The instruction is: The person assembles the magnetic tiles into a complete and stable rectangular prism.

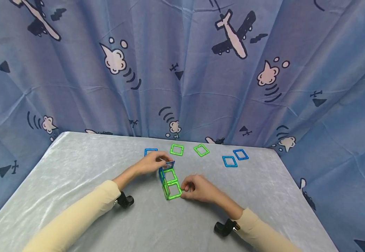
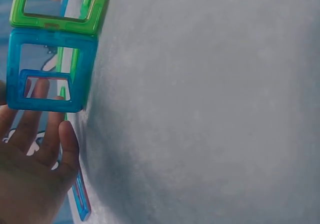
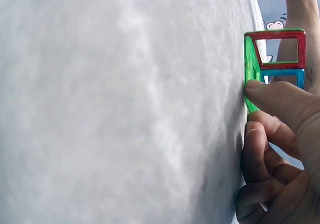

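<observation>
A small structure of square magnetic tiles stands mid-table. Two green tiles (image 1: pixel 180 189) lie flat in a row; along their left side stand a blue tile (image 2: pixel 88 68) and a green-edged tile (image 1: pixel 165 190), whose inner face looks red in the right wrist view. My left hand (image 1: pixel 153 162) pinches another upright blue tile (image 1: pixel 173 163) at the far end, its fingers partly seen through the frames in the left wrist view. At the near right corner, my right hand (image 1: pixel 201 189) pinches the edge of the nearer flat green tile (image 3: pixel 249 58) between thumb and index finger.
Two loose green tiles (image 1: pixel 177 150) (image 1: pixel 201 150) lie towards the back of the grey-covered table (image 1: pixel 107 161). Behind the left hand is a partly hidden blue tile (image 1: pixel 151 149). Two more blue tiles (image 1: pixel 229 166) (image 1: pixel 241 150) lie at right. A blue patterned curtain (image 1: pixel 195 87) hangs behind.
</observation>
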The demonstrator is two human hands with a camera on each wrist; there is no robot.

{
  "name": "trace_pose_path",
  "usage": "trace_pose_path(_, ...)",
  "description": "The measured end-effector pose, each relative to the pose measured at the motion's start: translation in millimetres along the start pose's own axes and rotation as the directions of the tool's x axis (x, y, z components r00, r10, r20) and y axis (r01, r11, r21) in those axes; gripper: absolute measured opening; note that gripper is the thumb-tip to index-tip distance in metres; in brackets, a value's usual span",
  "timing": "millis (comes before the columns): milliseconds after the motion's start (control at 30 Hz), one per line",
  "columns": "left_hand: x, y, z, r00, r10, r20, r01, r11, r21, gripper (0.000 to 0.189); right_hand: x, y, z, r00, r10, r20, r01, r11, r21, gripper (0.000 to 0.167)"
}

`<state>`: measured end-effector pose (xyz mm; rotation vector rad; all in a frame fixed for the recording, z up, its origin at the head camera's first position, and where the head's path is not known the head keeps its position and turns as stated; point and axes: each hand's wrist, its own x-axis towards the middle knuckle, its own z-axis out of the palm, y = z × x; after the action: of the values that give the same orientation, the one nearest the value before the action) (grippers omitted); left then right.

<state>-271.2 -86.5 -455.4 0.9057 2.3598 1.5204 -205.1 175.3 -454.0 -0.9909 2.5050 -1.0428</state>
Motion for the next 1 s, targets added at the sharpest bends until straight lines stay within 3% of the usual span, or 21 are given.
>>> trace_pose_path(433,3.6,1.4,-1.6,1.000,0.013,0.026,-0.011,0.998,-0.065,0.026,0.6,-6,6,0.999,0.018,-0.029,-0.019,1.000,-0.016,0.015)
trace_pose_path(700,6.9,-2.1,0.0,0.999,0.005,0.049,0.002,0.988,-0.152,0.024,2.7,-9,10,0.999,0.019,-0.043,-0.021,0.999,-0.032,0.015)
trace_pose_path(1000,7.5,-4.1,1.8,0.999,0.014,0.042,-0.008,0.989,-0.147,0.023,5.2,-14,14,0.999,0.035,-0.038,-0.036,0.999,-0.025,0.015)
